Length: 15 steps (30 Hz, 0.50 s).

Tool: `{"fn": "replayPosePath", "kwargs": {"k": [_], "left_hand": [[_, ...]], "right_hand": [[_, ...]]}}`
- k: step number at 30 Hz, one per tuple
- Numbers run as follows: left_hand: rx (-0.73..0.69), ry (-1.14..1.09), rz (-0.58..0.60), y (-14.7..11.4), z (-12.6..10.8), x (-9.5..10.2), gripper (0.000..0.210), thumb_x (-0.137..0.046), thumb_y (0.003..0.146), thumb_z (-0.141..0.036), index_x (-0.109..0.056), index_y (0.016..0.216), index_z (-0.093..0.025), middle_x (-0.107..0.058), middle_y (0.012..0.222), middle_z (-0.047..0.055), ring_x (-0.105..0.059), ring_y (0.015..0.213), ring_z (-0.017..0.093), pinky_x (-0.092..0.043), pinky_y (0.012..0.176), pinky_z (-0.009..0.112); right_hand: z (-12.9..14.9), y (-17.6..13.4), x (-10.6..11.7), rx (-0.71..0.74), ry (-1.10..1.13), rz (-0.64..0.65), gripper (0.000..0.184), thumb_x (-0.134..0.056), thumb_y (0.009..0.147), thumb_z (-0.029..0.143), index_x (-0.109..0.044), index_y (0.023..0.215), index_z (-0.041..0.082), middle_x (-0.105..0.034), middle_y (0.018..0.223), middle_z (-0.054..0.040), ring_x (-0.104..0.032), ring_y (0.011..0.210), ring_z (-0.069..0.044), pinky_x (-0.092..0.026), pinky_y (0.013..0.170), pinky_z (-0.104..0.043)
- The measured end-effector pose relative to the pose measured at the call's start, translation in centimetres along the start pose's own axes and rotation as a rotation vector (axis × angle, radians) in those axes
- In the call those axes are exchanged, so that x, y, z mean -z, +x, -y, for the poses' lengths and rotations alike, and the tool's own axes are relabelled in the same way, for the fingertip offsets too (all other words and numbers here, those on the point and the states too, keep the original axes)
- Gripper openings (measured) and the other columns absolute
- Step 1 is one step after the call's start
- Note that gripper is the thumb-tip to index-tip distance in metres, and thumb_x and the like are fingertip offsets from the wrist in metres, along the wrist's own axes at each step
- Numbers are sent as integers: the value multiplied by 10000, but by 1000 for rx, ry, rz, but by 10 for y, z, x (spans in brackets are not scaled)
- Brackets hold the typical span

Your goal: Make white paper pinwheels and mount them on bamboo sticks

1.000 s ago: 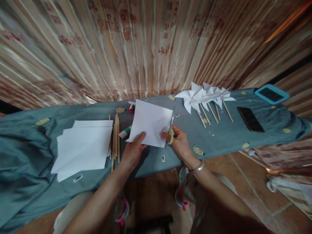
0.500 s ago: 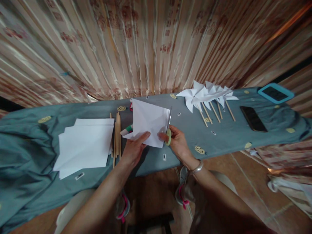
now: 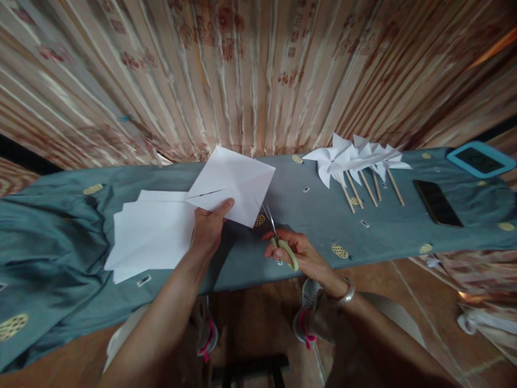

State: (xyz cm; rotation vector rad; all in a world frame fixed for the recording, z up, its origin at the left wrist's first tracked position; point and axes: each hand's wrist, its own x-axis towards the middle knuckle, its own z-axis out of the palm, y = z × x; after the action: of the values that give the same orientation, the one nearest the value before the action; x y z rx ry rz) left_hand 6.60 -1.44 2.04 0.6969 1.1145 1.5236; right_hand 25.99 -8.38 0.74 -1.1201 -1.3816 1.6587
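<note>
A white square sheet of paper [image 3: 240, 178] is pinched by its near left edge in my left hand [image 3: 210, 223], thumb on top. A slit runs into the sheet from its left corner, and a shorter cut shows near its lower right. My right hand [image 3: 301, 250] has its fingers in the green handles of the scissors [image 3: 278, 237]. The blades are slightly parted, pointing up and left just beside the sheet's lower right edge. My fingers under the sheet are hidden.
A stack of white paper [image 3: 151, 231] lies to the left. Several paper pinwheels [image 3: 333, 159] on wooden sticks [image 3: 369, 188] lie at the back right, near a black phone [image 3: 438, 203] and a blue-framed device [image 3: 480, 159]. The green cloth [image 3: 323, 215] covers the narrow table before a curtain [image 3: 242, 81].
The sheet has turned and shifted left, now covering the wooden sticks beside the stack. My right hand has drawn the scissors down and away from the paper. The view has swung slightly left.
</note>
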Motion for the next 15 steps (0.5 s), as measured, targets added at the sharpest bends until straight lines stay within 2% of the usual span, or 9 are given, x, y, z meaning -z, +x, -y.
{"fn": "replayPosePath", "kwargs": {"k": [3,8,11,15], "left_hand": [[-34,53,-3,4,-3,2,312,-836,538,-275,-704,790,-146,-743,833,62,-688,816,229,-555,821,397],[-68,234,-91,6,-3,4,285,-847,520,-334,-703,684,-151,-732,743,57,-674,709,236,-568,713,398],[-107,306,-84,5,0,5,268,-843,538,-329,-712,696,-156,-737,780,61,-674,731,244,-562,722,392],[-143,315,-59,3,2,3,262,-832,564,-299,-709,759,-173,-736,836,58,-678,853,256,-545,818,379]], "right_hand": [[2,-4,2,-32,-64,80,401,-691,756,527,-640,969,190,-588,693,20,-405,527,-80,-288,478,-219],[9,-6,3,-71,-127,174,368,-727,735,474,-629,928,176,-568,677,26,-469,561,-90,-359,516,-222],[10,-6,2,-76,-160,172,365,-723,739,476,-632,924,174,-579,676,24,-478,560,-92,-369,513,-220],[9,-6,1,-56,-188,150,386,-684,759,531,-637,903,176,-560,665,29,-465,557,-92,-350,513,-217]]}}
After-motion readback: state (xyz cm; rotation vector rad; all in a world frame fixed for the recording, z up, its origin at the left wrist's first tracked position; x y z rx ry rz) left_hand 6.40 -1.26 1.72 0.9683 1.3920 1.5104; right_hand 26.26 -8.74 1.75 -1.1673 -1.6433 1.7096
